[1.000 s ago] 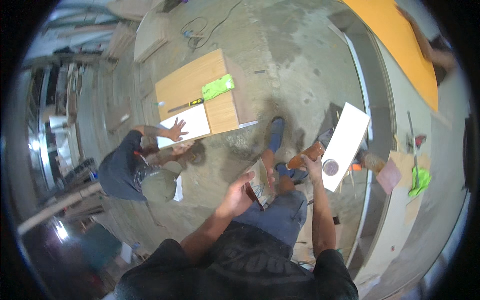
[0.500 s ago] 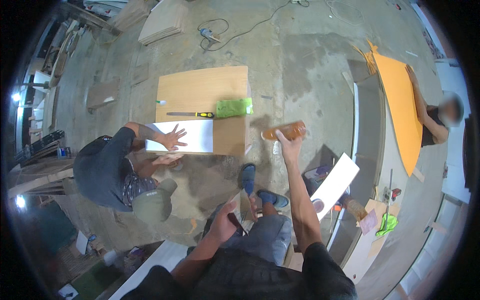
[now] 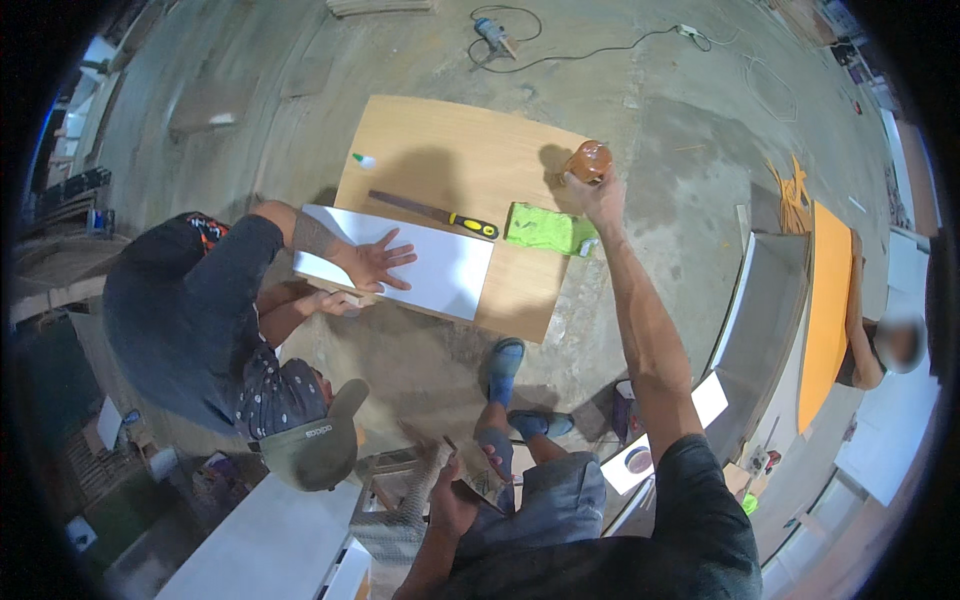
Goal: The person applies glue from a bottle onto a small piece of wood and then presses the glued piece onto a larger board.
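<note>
My right hand (image 3: pixel 600 200) is stretched out over the far right corner of a wooden board (image 3: pixel 545 290), closed around a bottle of amber liquid (image 3: pixel 588 160). Low over my lap, my left hand (image 3: pixel 452 505) grips a thin, flat, dark-edged piece (image 3: pixel 482 495), whose kind is unclear. On the board lie a green cloth (image 3: pixel 545 228) near my right forearm, a file with a yellow-black handle (image 3: pixel 435 213), a white panel (image 3: pixel 450 275) and a small green-capped bottle (image 3: pixel 364 160). A co-worker's hand (image 3: pixel 380 262) presses flat on the white panel; their other hand is at its near edge.
A co-worker in a cap (image 3: pixel 310 455) crouches at left. At right, another person holds an orange sheet (image 3: pixel 828 310) beside a long cabinet box (image 3: pixel 765 300). A corded power tool (image 3: pixel 492 35) lies on the far floor. A pale panel (image 3: pixel 265 540) is at lower left.
My right hand has carried the bottle forward to the board's far right corner, tipping it from lying sideways to end-on. The view has turned and shifted. My left hand stays low, holding the thin piece.
</note>
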A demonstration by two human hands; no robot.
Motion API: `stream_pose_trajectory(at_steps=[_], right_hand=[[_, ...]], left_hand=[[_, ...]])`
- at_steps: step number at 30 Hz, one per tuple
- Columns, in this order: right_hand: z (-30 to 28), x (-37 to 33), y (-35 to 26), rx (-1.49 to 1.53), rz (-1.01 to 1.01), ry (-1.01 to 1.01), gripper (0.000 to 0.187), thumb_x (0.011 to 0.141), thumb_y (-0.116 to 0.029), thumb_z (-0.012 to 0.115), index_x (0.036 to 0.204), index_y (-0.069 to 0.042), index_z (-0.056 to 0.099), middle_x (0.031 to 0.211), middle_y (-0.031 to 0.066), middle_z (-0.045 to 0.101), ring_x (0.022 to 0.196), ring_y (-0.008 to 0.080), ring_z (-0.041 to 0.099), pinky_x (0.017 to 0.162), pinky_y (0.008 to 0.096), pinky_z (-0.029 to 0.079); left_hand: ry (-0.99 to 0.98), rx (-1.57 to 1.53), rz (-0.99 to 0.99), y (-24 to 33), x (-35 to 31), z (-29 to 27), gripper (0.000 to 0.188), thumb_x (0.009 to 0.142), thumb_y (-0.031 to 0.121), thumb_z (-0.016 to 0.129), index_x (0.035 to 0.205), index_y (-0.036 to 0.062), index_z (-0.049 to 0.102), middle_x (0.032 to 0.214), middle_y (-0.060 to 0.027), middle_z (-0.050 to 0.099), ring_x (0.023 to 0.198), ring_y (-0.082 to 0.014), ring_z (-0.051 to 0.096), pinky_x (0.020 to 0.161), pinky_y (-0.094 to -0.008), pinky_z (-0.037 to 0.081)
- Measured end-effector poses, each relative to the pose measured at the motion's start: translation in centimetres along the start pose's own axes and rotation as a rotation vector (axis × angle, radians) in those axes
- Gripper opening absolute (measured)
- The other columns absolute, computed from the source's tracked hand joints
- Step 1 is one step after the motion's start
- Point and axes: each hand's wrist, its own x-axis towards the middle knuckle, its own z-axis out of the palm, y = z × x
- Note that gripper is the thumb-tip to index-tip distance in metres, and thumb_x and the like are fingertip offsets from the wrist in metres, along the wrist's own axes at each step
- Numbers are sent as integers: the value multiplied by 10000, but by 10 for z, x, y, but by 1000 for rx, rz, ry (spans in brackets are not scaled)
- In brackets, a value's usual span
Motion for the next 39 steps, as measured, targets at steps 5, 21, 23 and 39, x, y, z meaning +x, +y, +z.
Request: stream_pose_trajectory(at_steps=[5,21,23,39], right_hand=[[18,5,3,51,-42,9,479,764,-238,856,1154,-32,671,994,120,760,898,188,732,783,340,573],[19,4,50,30,-14,5,828,704,-372,901,1356,-49,505,1150,200,700,1036,299,696,884,403,552],[12,-14,51,-31,2,68,875,708,-396,897,1385,-44,469,1178,232,673,1059,323,681,893,417,548],[-208,-497,107,95,878,-5,391,857,-317,752,1063,1,656,904,128,713,880,227,698,809,364,551]], left_hand=[[49,-53,28,-4,5,-1,613,936,418,614,1384,24,472,1316,-181,555,1218,-356,549,1012,-534,470],[0,72,20,5,13,24,622,958,453,550,1362,-15,479,1276,-163,569,1229,-325,540,1004,-524,476],[10,114,13,9,13,29,624,965,463,524,1354,-24,484,1274,-164,569,1227,-327,538,1005,-519,476],[-80,520,-272,-84,-4,95,555,986,423,504,1344,-2,505,1288,-171,594,1224,-342,560,1000,-520,480]])
